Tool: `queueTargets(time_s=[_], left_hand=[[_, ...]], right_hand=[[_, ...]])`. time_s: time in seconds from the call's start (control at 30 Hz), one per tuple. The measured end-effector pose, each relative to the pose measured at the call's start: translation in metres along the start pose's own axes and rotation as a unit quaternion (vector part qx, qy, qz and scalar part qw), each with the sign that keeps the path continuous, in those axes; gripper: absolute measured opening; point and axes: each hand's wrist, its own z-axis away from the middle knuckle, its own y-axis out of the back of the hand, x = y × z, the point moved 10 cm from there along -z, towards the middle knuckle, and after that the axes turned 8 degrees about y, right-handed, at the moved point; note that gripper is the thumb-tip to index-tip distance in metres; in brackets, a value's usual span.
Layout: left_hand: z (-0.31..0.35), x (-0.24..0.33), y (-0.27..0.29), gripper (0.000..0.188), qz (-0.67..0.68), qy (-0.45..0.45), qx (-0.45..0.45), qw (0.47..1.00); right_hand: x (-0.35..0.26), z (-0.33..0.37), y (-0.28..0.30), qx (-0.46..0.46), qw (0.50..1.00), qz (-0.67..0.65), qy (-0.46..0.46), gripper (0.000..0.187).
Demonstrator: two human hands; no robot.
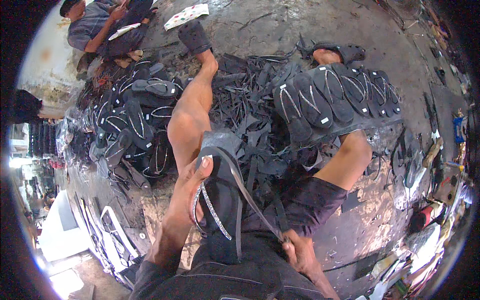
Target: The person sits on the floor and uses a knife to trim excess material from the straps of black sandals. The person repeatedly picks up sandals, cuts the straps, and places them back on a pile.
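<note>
A stained, worn floor (280, 27) spreads around me, and another person (90, 30) sits well apart at the upper left. On my left lies a loose pile of sandals (137, 120); ahead, a tangle of black scraps (255, 107). A row of sandals (332, 95) lies side by side just beyond my right knee (357, 145), and one careless shift of that leg could spill them among the offcuts. The black sandal (220, 187) is right before me, clamped in my left grip (190, 185), thumb pressing near its far end, the fingers largely hidden. My right grip (297, 246) is closed around the lower end of a thin dark strip (246, 193), which runs down from that far end. If I tug harder than my left thumb can resist, the sandal could twist loose, or the strip could snap and jerk my hand back. The sparkly strap (214, 216) sits close to my left fingers, so squeezing clumsily might bend it or scuff its trim.
</note>
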Motion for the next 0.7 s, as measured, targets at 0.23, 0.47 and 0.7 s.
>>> queueTargets(time_s=[0.23, 0.47, 0.7], left_hand=[[-0.017, -0.005, 0.009, 0.052, -0.025, 0.026, -0.059, 0.998], [-0.027, 0.025, 0.004, 0.045, -0.209, 0.048, -0.075, 0.974], [-0.028, 0.023, 0.01, 0.05, -0.257, 0.052, -0.084, 0.961]], right_hand=[[-0.017, -0.06, 0.005, -0.012, 0.999, 0.025, 0.017, 0.032], [-0.08, -0.189, 0.023, -0.13, 0.985, 0.061, 0.094, 0.043], [-0.144, -0.247, 0.03, -0.224, 0.946, 0.172, 0.158, 0.057]])
